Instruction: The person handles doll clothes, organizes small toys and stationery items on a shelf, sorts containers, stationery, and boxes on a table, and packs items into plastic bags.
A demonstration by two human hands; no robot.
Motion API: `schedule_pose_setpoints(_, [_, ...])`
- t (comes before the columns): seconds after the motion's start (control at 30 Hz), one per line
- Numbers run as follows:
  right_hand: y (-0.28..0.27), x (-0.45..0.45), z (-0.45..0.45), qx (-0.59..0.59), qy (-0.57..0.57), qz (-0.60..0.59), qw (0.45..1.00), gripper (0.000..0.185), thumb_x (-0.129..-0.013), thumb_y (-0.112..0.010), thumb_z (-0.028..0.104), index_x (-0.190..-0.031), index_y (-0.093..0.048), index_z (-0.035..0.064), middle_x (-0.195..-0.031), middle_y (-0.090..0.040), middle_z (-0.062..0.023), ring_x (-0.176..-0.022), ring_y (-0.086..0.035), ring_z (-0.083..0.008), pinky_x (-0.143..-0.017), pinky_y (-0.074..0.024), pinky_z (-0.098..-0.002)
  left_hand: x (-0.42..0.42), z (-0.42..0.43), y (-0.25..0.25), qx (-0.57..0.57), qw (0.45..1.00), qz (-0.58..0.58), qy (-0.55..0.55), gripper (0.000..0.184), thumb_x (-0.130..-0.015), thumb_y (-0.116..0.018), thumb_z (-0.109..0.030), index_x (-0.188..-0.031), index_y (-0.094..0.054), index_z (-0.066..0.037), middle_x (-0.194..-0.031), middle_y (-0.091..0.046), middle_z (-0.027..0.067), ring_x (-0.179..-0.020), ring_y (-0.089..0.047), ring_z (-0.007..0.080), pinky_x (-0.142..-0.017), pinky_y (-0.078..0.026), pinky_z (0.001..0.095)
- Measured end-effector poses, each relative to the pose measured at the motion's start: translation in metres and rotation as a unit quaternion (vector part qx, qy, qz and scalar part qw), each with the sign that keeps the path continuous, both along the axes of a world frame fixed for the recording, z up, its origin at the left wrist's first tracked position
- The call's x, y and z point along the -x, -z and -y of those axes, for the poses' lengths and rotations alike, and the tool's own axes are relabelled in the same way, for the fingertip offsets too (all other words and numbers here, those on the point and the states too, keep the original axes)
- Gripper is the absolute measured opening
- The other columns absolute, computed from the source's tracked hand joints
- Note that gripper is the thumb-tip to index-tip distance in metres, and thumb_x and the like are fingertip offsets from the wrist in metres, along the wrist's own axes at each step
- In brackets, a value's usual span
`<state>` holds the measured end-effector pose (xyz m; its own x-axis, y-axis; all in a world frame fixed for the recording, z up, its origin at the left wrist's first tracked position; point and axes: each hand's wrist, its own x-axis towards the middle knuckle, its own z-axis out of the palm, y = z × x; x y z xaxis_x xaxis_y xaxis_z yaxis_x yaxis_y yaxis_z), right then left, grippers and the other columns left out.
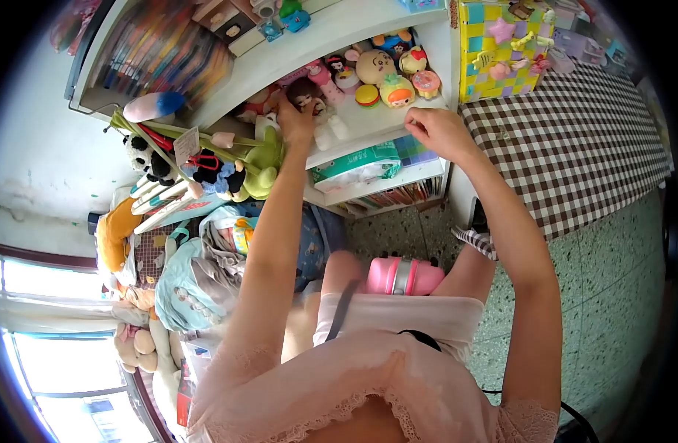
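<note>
My left hand (295, 122) reaches into the white shelf (383, 131), its fingers closed round a brown-haired doll (303, 92) in white clothing. Pink toys stand just behind the doll. My right hand (441, 134) is at the shelf's front edge on the right, its fingers curled in and nothing visible in them. Close to it sit a round plush with an orange face (396, 91), a pink cupcake-like toy (426, 84) and a small burger-like toy (367, 95). A beige round plush head (376, 67) rests farther back.
Books (162, 55) fill the upper left shelf; a green package (357, 166) lies on the shelf below. Left, a rack (173, 166) carries plush toys. A checkered cloth (568, 148) covers the table at right, with a yellow decorated box (494, 59). A pink cylinder (383, 276) is between my legs.
</note>
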<state>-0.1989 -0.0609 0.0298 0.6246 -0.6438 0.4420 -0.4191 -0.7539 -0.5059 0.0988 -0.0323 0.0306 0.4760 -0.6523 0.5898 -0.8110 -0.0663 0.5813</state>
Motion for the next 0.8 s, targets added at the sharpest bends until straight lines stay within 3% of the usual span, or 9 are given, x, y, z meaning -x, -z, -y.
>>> schedule_pose_setpoints(0.1, [0.0, 0.001, -0.001, 0.006, 0.001, -0.008, 1.0, 0.011, -0.081, -0.058, 0.018, -0.082, -0.057, 0.008, -0.069, -0.062, -0.0084, -0.064, -0.06, -0.0259, -0.057, -0.046, -0.036, -0.008, 0.004, 0.006, 0.009, 0.999, 0.033, -0.022, 0.066, -0.066, -0.075, -0.01, -0.12, -0.039, 0.001, -0.11, -0.052, 0.0255, -0.101, -0.05, 0.0424, -0.087, -0.042, 0.0422])
schedule_pose_setpoints(0.3, [0.001, -0.001, -0.001, 0.007, -0.014, -0.004, 1.0, 0.011, -0.082, -0.058, 0.019, -0.082, -0.057, 0.0076, -0.068, -0.061, -0.0084, -0.063, -0.06, -0.0261, -0.057, -0.0454, -0.0367, -0.006, -0.005, 0.005, 0.043, 0.998, -0.03, 0.041, 0.061, -0.069, -0.071, -0.004, -0.12, -0.039, 0.001, -0.111, -0.05, 0.0249, -0.105, -0.047, 0.0426, -0.088, -0.04, 0.0411])
schedule_pose_setpoints(0.37, [-0.001, -0.001, -0.001, 0.002, -0.01, -0.014, 1.0, 0.012, -0.082, -0.058, 0.019, -0.082, -0.057, 0.0073, -0.067, -0.061, -0.0085, -0.063, -0.06, -0.0261, -0.057, -0.0454, -0.0367, 0.006, -0.012, 0.0, 0.086, 0.996, 0.033, 0.014, 0.055, -0.072, -0.067, -0.003, -0.12, -0.04, -0.001, -0.11, -0.049, 0.0234, -0.108, -0.043, 0.0424, -0.09, -0.037, 0.0418])
schedule_pose_setpoints(0.5, [-0.001, -0.002, -0.002, -0.004, 0.005, -0.002, 1.0, 0.008, -0.078, -0.058, 0.017, -0.079, -0.058, 0.0087, -0.068, -0.061, -0.0092, -0.064, -0.06, -0.028, -0.057, -0.0462, -0.0376, 0.047, -0.06, -0.008, 0.127, 0.99, 0.052, 0.03, 0.048, -0.075, -0.065, -0.005, -0.118, -0.044, -0.003, -0.104, -0.049, 0.0198, -0.104, -0.044, 0.0382, -0.088, -0.037, 0.0412])
schedule_pose_setpoints(0.57, [-0.002, -0.001, -0.003, 0.001, 0.004, -0.001, 1.0, 0.008, -0.078, -0.058, 0.017, -0.079, -0.058, 0.0084, -0.067, -0.061, -0.0096, -0.064, -0.06, -0.0279, -0.057, -0.0462, -0.0378, 0.055, -0.078, 0.002, 0.015, 0.983, 0.18, 0.019, 0.04, -0.076, -0.064, -0.007, -0.114, -0.05, -0.004, -0.097, -0.051, 0.0146, -0.095, -0.047, 0.0332, -0.083, -0.039, 0.039])
schedule_pose_setpoints(0.7, [0.0, -0.002, -0.003, 0.004, -0.004, 0.002, 1.0, 0.009, -0.078, -0.058, 0.017, -0.079, -0.058, 0.008, -0.067, -0.061, -0.0101, -0.063, -0.06, -0.0282, -0.057, -0.0462, -0.0379, 0.054, -0.08, 0.017, -0.022, 0.993, 0.105, 0.059, 0.034, -0.078, -0.064, -0.01, -0.11, -0.055, -0.005, -0.09, -0.055, 0.0096, -0.089, -0.049, 0.0276, -0.079, -0.04, 0.0365])
schedule_pose_setpoints(0.8, [0.0, -0.002, -0.001, -0.004, -0.009, -0.005, 1.0, 0.009, -0.079, -0.057, 0.017, -0.079, -0.058, 0.0079, -0.066, -0.061, -0.0106, -0.064, -0.06, -0.0285, -0.057, -0.0462, -0.038, 0.055, -0.073, 0.019, -0.024, 0.995, 0.071, 0.06, 0.036, -0.076, -0.065, -0.009, -0.111, -0.054, -0.007, -0.088, -0.055, 0.0114, -0.087, -0.048, 0.0309, -0.079, -0.04, 0.0389])
